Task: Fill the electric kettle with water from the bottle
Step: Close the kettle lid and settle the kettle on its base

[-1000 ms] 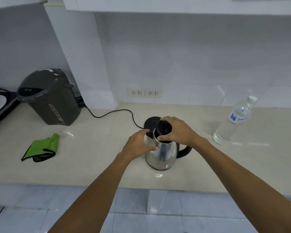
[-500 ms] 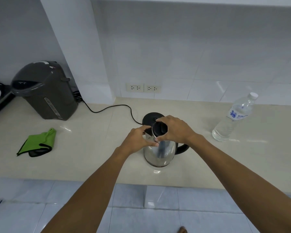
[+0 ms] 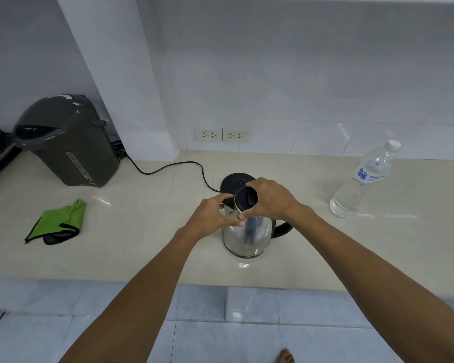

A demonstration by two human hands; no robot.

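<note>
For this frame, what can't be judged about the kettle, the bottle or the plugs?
Head view only:
- Kettle lid: both hands cover its rim, so seated or loose is unclear.
- Kettle water level: steel wall hides it.
- Bottle label: too small.
- Cord plug: hidden behind the grey dispenser.

I see a pale stone counter (image 3: 147,252) carrying a steel kettle (image 3: 247,237) near the middle, its black base (image 3: 233,180) just behind. A water bottle (image 3: 362,184) stands far right; a green cloth (image 3: 60,221) and grey dispenser (image 3: 68,142) sit left.
</note>
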